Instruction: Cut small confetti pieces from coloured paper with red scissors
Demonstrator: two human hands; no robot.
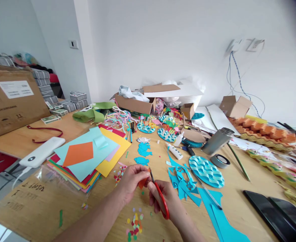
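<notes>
My left hand point(131, 183) pinches a small piece of orange paper point(142, 183) above the middle of the table. Close against it, my right hand point(168, 197) is closed on red-handled scissors point(162, 199), whose blades point up and away beside the paper. Just beyond my hands lie blue paper fish point(141, 161). Small round paper dots point(135, 226) in many colours are scattered nearer to me. Blue paper scraps point(182, 183) lie to the right of my right hand, close to an oval with blue and white waves point(206, 170).
Coloured paper sheets point(84, 171) with an orange piece on top are stacked at left, beside a white power bank point(42, 153). A glue bottle point(175, 152), a metal flask point(217, 140) and a tape roll point(220, 161) stand or lie at right. Dark phones point(266, 211) lie front right.
</notes>
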